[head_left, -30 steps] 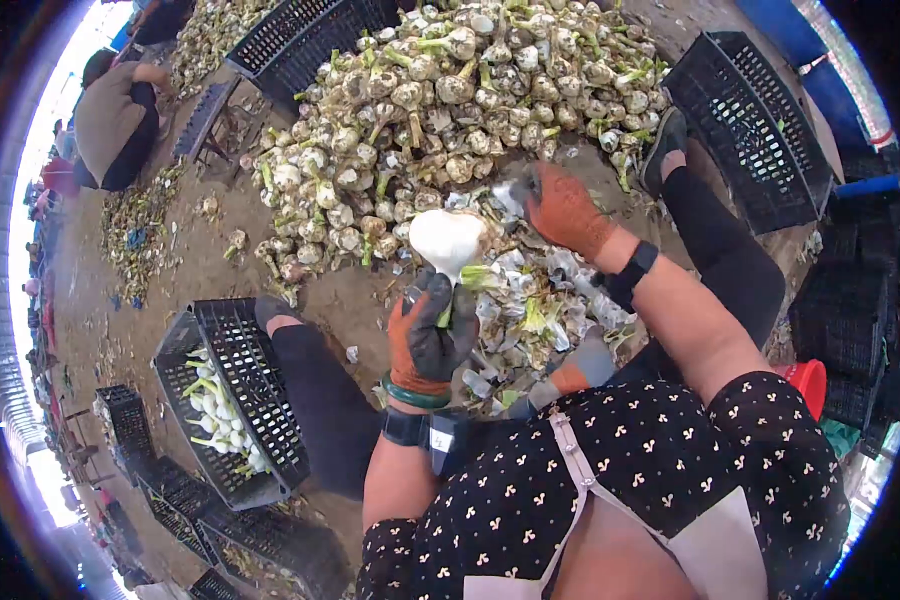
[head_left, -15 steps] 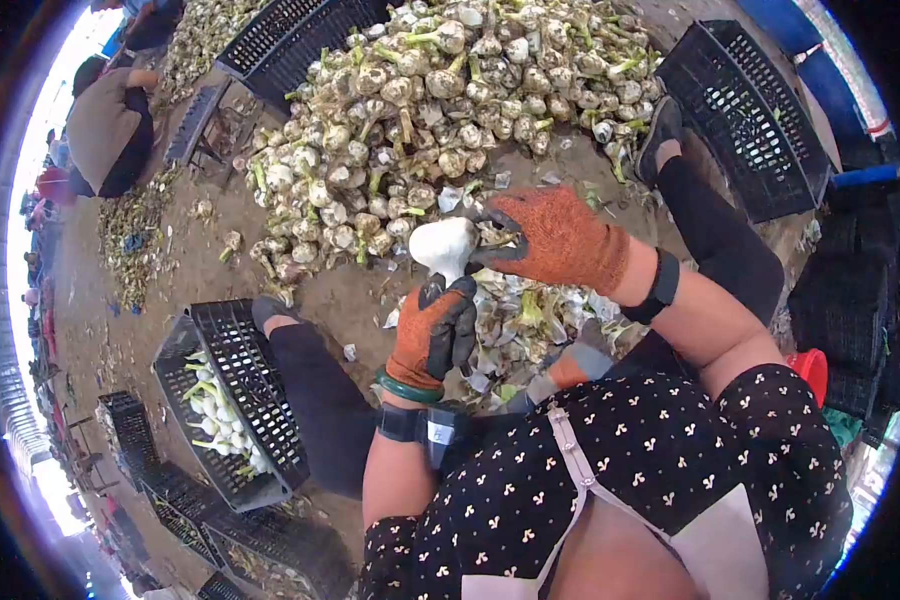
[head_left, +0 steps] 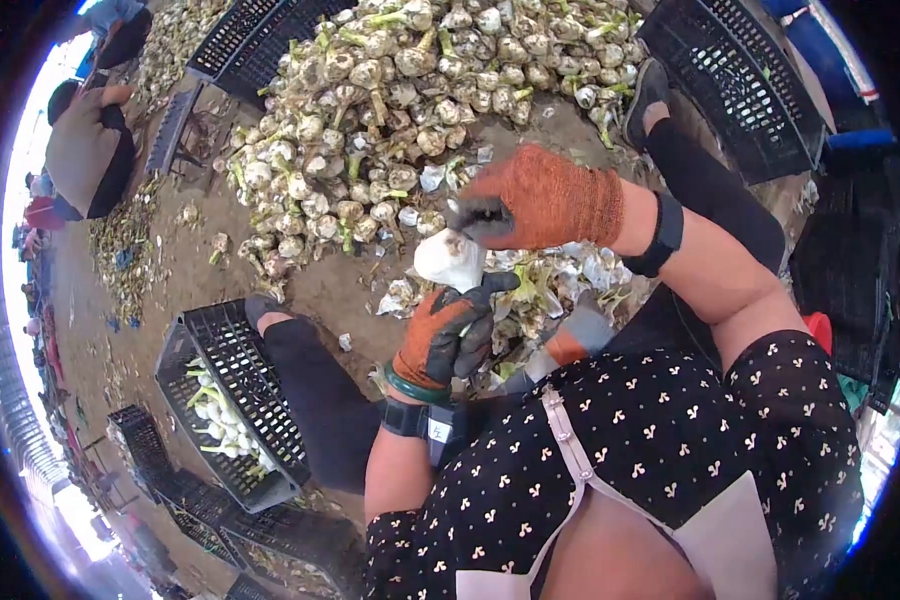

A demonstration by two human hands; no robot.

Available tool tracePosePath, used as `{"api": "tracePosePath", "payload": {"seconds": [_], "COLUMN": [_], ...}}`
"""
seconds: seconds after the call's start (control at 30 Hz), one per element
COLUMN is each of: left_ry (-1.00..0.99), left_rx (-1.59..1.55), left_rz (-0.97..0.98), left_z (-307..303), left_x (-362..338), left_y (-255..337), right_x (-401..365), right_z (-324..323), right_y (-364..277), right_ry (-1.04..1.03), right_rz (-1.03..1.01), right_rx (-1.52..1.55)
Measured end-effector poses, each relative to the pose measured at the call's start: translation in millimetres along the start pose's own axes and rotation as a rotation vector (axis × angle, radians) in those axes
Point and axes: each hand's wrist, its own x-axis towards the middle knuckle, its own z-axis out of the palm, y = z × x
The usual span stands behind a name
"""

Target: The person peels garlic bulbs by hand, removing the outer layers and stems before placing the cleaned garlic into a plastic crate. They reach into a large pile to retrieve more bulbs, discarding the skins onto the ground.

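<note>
A peeled white garlic bulb (head_left: pixel 448 259) is held root end up in my left hand (head_left: pixel 448 335), whose gloved fingers wrap its stem from below. My right hand (head_left: pixel 540 200), in an orange glove with dark fingertips, is closed just above the bulb, its fingertips at the root end. Whatever is pinched there is hidden by the fingers. Beneath both hands lies a heap of garlic skins and leaf scraps (head_left: pixel 540 290). Beyond them spreads a large pile of unpeeled, dirt-marked garlic bulbs (head_left: pixel 370 110).
To the left, a black crate (head_left: pixel 235 400) holds cleaned white garlic (head_left: pixel 220 415). Another black crate (head_left: pixel 730 85) stands at the right beyond my foot, and one (head_left: pixel 260 40) sits behind the pile. A crouching person (head_left: pixel 92 145) works at the far left. More crates (head_left: pixel 195 510) stand lower left.
My right hand has moved up slightly and its fingers have curled in over the bulb's root end. The bulb has dropped slightly in view, and the camera view has shifted.
</note>
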Motion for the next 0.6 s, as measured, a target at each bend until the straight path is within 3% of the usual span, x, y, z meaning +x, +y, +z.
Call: {"api": "tracePosePath", "payload": {"seconds": [0.07,0.13,0.17,0.2,0.27,0.3,0.33,0.37,0.4,0.47,0.5,0.53,0.57,0.6], "left_ry": [-0.177,-0.088,-0.084,-0.08,-0.082,-0.066,-0.052,-0.029,-0.039,-0.04,0.057,0.052,0.137,0.222], "left_rx": [-0.276,-0.262,-0.269,-0.281,-0.259,-0.072,0.115,0.629,0.624,0.757,0.519,0.51,0.451,0.392], "left_rz": [-0.027,0.08,0.081,0.078,0.043,0.074,0.109,0.341,0.348,0.442,0.205,0.207,0.184,0.16], "left_z": [-3.6,6.8,10.7,13.7,10.7,6.1,2.3,-4.7,-8.3,-18.1,-27.8,-20.6,-11.1,-5.8], "left_x": [-0.2,-2.3,-2.3,-1.7,3.7,5.9,10.6,17.2,19.2,22.2,27.3,26.9,25.3,25.8], "left_y": [4.3,7.4,11.2,12.6,8.5,7.3,4.1,-7.7,-14.2,-21.9,-25.9,-20.3,-10.7,-4.0], "right_x": [-2.3,-4.1,-12.5,-11.8,-17.1,-17.1,-19.0,-21.9,-26.0,-35.3,-42.3,-50.8,-63.9,-67.0], "right_z": [0.0,10.0,52.4,54.7,61.8,53.2,50.9,48.6,45.2,29.9,25.7,22.6,29.3,26.8], "right_y": [-0.5,12.7,54.7,47.8,18.9,10.7,14.6,21.1,26.0,29.0,32.5,36.4,50.5,45.6], "right_ry": [0.095,0.391,0.328,0.327,0.129,0.118,0.118,0.142,0.166,0.195,0.208,0.221,0.254,0.249], "right_rz": [0.07,0.248,0.29,0.285,0.103,0.202,0.204,0.282,0.36,0.349,0.383,0.418,0.298,0.3], "right_rx": [0.046,0.233,0.463,0.462,0.923,1.214,1.204,1.015,0.826,0.898,0.861,0.826,0.553,0.55]}}
